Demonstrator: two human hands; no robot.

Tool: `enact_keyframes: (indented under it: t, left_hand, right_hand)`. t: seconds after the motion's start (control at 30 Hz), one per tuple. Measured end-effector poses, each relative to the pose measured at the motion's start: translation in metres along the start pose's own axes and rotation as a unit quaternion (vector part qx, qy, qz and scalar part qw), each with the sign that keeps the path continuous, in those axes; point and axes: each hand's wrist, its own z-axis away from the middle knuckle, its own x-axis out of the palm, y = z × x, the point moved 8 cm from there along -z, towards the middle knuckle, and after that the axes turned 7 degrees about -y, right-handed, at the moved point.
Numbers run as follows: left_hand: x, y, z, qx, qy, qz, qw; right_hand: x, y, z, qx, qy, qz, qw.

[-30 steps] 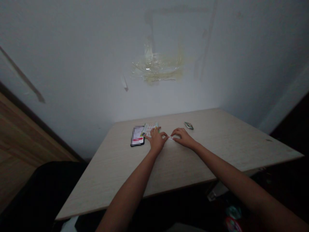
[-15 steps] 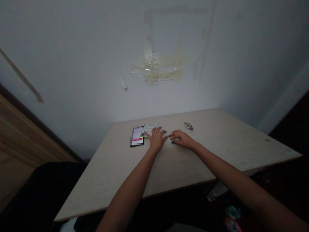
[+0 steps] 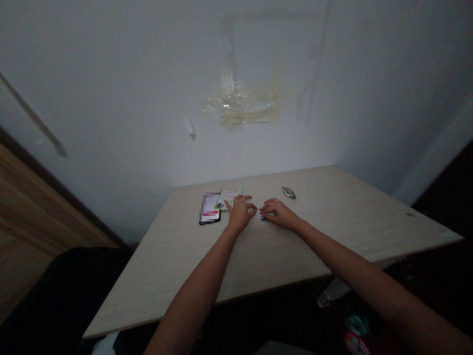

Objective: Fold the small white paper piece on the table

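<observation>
Piece (image 3: 259, 214) between hands (image 3: 240, 214) (image 3: 281, 215), phone (image 3: 210, 208) left, packet (image 3: 288, 192) right

A pale table (image 3: 173, 276) with a wood-grain top and a thin, darker front edge carries 3 things on its far half. A dark-edged phone (image 3: 210, 216) lies flat, left of the middle, its screen up and partly blurred. Just right of it lies a printed leaflet (image 3: 229, 194), 1 corner meeting the phone's edge. A small packet (image 3: 288, 192) lies apart, farther right. Near the middle shows a small white piece (image 3: 260, 214); whether it rests on the top is unclear. A small dark patch (image 3: 410, 215) marks the right end.
</observation>
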Motion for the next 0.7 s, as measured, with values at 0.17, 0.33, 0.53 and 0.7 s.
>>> enact_keyframes:
  t: [0.17, 0.33, 0.53, 0.7]
  left_hand:
    - [0.001, -0.004, -0.001, -0.038, -0.005, 0.01, 0.999]
    - [0.007, -0.006, -0.004, -0.058, -0.043, 0.0, 0.997]
    - [0.011, -0.009, -0.009, -0.055, -0.077, -0.007, 0.995]
    - [0.013, -0.009, -0.008, -0.044, -0.105, -0.012, 0.993]
  right_hand:
    - [0.001, 0.002, -0.001, 0.005, -0.002, -0.009, 1.0]
    - [0.0, 0.003, -0.003, 0.022, -0.009, -0.031, 0.999]
    - [-0.004, 0.0, -0.004, 0.03, -0.007, -0.043, 0.999]
    - [-0.002, 0.004, -0.004, 0.031, -0.008, -0.053, 0.998]
